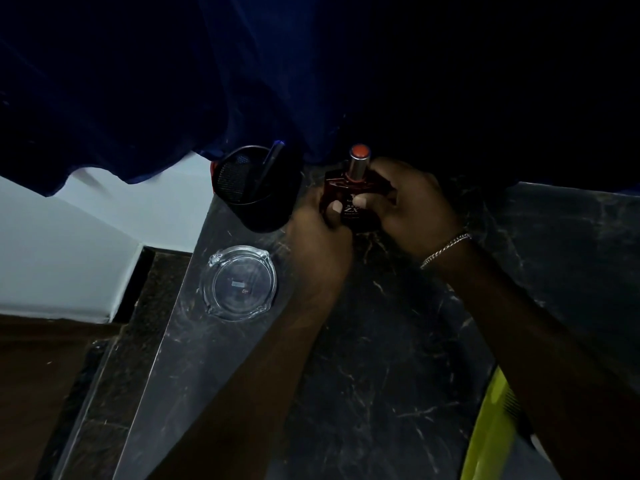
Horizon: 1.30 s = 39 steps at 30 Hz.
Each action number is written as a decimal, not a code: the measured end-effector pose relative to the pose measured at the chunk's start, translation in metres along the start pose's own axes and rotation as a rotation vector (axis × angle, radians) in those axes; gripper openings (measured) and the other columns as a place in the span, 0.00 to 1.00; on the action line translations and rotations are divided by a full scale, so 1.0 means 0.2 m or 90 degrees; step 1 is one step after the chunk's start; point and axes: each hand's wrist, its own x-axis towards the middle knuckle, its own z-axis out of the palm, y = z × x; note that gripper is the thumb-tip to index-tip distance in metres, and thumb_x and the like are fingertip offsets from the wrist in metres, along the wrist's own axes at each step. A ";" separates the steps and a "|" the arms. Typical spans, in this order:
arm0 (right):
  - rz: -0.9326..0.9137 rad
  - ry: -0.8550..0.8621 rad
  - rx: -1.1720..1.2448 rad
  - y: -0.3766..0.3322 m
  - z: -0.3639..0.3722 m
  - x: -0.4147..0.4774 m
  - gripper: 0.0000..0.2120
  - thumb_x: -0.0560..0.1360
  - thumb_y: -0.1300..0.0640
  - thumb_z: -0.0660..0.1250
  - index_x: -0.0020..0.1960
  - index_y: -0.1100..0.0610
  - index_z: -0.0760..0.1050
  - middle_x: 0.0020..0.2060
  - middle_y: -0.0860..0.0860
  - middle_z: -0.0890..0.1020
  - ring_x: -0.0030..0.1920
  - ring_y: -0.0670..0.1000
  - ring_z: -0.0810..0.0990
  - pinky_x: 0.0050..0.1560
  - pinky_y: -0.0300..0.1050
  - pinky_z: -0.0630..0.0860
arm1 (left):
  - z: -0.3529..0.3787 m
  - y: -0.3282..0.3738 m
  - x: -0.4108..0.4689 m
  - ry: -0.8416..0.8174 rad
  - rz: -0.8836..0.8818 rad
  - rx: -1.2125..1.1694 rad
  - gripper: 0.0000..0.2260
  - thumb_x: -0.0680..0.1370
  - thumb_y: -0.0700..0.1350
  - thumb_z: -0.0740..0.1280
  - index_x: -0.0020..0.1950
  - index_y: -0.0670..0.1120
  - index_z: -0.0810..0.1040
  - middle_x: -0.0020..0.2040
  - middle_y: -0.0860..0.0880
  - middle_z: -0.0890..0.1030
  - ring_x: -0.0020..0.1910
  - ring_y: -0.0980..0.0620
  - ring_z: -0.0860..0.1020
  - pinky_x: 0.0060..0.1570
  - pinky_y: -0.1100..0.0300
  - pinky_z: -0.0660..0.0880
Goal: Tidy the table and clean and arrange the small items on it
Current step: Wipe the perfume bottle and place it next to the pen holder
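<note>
Yellow-green item (491, 424) lies nearest; left hand (318, 233) and right hand (415, 209) clasp the dark red bottle (353, 199) between them

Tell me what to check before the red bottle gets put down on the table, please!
1. Both hands on the bottle: ok. The left hand and the right hand both grip the red perfume bottle.
2. Bottle upright: ok, its silver cap points up.
3. Cap pushed on tight: cannot tell.
4. Free spot to land: ok. The dark marble table is bare in front of the hands.
5. Neighbours out of the way: not ok. The black mesh pen holder stands right beside the left hand, so it could get bumped.
6. Glass ashtray safe: ok, it sits apart, nearer the table's edge.
</note>
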 end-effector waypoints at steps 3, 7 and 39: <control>-0.002 -0.001 -0.002 0.01 0.01 0.01 0.15 0.75 0.58 0.71 0.61 0.58 0.79 0.54 0.52 0.83 0.54 0.50 0.82 0.58 0.43 0.78 | 0.00 0.00 0.01 0.000 0.009 0.009 0.11 0.83 0.37 0.64 0.63 0.44 0.81 0.53 0.49 0.86 0.53 0.53 0.82 0.50 0.63 0.77; -0.004 0.000 0.012 0.02 0.01 0.00 0.16 0.76 0.58 0.71 0.62 0.58 0.78 0.55 0.51 0.82 0.56 0.51 0.82 0.59 0.49 0.79 | 0.00 -0.01 0.01 -0.001 0.019 0.023 0.11 0.83 0.37 0.64 0.63 0.43 0.81 0.53 0.47 0.85 0.53 0.51 0.82 0.52 0.59 0.78; 0.036 0.019 -0.139 -0.05 -0.08 -0.34 0.45 0.75 0.42 0.68 0.83 0.49 0.47 0.82 0.45 0.46 0.82 0.51 0.44 0.75 0.64 0.50 | -0.16 -0.04 -0.25 -0.077 0.172 0.066 0.29 0.87 0.52 0.59 0.85 0.44 0.53 0.85 0.45 0.53 0.85 0.50 0.52 0.81 0.62 0.53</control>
